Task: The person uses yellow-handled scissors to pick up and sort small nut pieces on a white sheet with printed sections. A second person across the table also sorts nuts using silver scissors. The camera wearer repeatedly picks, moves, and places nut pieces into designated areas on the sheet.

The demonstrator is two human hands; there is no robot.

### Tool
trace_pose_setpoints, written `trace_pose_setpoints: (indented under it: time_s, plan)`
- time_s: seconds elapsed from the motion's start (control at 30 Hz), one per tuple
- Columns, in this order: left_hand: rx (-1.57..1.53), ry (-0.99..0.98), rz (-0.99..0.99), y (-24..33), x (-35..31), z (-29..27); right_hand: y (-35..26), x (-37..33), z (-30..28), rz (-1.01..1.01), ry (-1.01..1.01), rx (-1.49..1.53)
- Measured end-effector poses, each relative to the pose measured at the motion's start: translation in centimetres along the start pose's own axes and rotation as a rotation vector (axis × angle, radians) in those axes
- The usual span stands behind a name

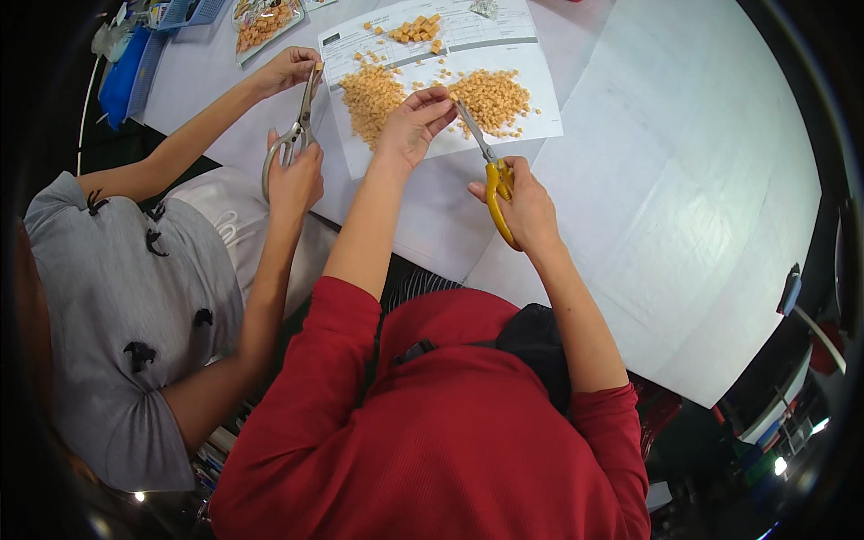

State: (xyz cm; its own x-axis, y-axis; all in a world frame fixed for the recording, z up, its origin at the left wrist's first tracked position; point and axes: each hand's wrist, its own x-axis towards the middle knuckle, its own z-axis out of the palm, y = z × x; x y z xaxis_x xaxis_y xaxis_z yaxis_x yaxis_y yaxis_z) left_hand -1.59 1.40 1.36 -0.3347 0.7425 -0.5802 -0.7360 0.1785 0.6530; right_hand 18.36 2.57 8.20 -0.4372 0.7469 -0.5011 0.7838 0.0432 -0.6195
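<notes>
My right hand is closed round the yellow handles of a pair of scissors. Their blades point up and left, with the tips at the fingers of my left hand. Thumb and fingers of that left hand are pinched on a small orange piece, mostly hidden by the fingertips. Just beyond lie two heaps of small orange bits, a left heap and a right heap, on printed paper sheets. Larger orange cubes sit in a smaller group behind them.
At my left a person in a grey top holds metal scissors and an orange cube. A clear bag of orange pieces lies at the back left, near a blue basket. White sheeting covers the table.
</notes>
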Motion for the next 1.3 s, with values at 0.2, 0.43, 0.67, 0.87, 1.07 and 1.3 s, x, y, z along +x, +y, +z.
trace_pose_setpoints:
  time_s: [0.2,0.43,0.67,0.87,1.07,1.3]
  plan:
    - [-0.036,0.028,-0.046,-0.5,-0.9,-0.2,0.2,-0.1,0.2,-0.021,0.018,-0.055]
    - [-0.087,0.057,0.007,-1.2,-0.8,-0.3,0.2,-0.3,0.1,-0.008,-0.009,-0.036]
    - [-0.133,0.095,0.023,-2.0,-0.8,-0.1,0.2,-0.4,0.3,-0.022,-0.01,-0.057]
    - [-0.179,0.087,0.022,-2.5,-1.0,-0.4,0.4,-0.4,0.7,-0.021,-0.011,-0.073]
    - [-0.227,0.121,0.026,-2.6,-1.4,-0.3,0.2,-0.4,0.8,-0.021,-0.028,-0.075]
    - [-0.256,0.177,0.018,-2.9,-1.4,0.0,0.1,-0.4,1.1,-0.015,-0.046,-0.074]
